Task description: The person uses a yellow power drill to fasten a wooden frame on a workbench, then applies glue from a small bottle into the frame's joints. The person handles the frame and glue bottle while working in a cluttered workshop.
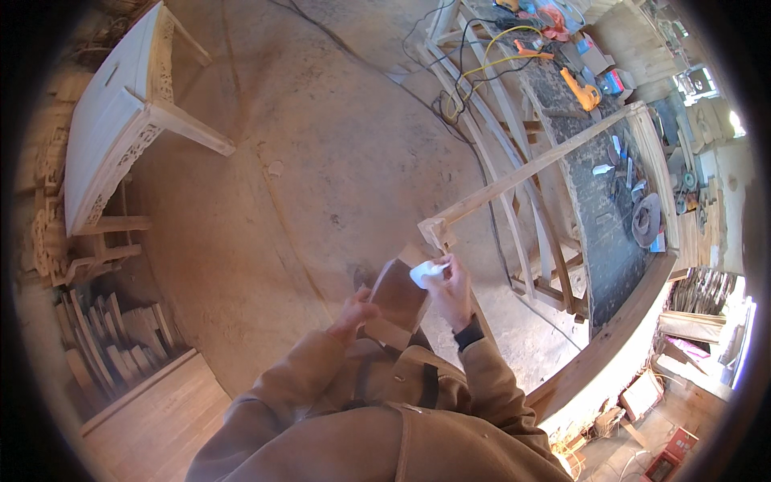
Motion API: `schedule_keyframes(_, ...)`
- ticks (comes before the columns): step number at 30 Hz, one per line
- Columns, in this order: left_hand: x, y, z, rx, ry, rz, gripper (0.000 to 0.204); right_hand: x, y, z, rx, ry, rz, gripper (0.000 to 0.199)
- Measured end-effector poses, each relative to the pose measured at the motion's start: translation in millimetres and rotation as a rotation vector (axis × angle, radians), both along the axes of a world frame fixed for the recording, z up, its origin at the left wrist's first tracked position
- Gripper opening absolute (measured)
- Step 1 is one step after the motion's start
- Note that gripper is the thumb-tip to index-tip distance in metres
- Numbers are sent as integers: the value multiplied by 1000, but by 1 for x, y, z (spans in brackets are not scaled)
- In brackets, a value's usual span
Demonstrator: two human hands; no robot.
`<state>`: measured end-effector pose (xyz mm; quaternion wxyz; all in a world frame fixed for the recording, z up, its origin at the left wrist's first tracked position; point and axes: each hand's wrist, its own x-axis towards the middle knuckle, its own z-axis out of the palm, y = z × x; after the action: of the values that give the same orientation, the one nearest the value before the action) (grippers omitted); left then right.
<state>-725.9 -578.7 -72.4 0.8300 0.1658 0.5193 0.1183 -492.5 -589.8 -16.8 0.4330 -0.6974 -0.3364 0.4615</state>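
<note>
My right hand [453,296] is closed around a small white squeeze bottle [424,274], tilted over the far right edge of a brown wooden board [397,294]. The board lies close in front of my body, with a paler wooden edge at its near side. On its left edge, the fingers of my left hand [353,313] are closed. Just beyond the bottle is the corner joint [438,231] of a pale wooden frame; from there a long rail [534,166] runs to the far right. Whether the bottle's tip touches wood cannot be made out.
A dark workbench [598,233] on the right carries an orange power tool [581,90], a hat [646,220], cords and loose items. A thick curved beam [602,357] is at my right. A pale carved table [120,96] stands far left; upright boards [120,333] lean nearer.
</note>
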Motion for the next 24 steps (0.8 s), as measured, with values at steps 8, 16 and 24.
schedule_keyframes(8, -2, -4, -2, -24, -1, 29, 68, 34, 8, -18, 41, -93, 9, 17)
schedule_keyframes(16, -2, -3, 1, -22, 34, 31, 64, 37, 9, -15, 3, -396, 77, 38)
schedule_keyframes(24, -5, -3, -7, -17, -8, 34, 64, 35, 12, -15, 13, -415, 53, 39)
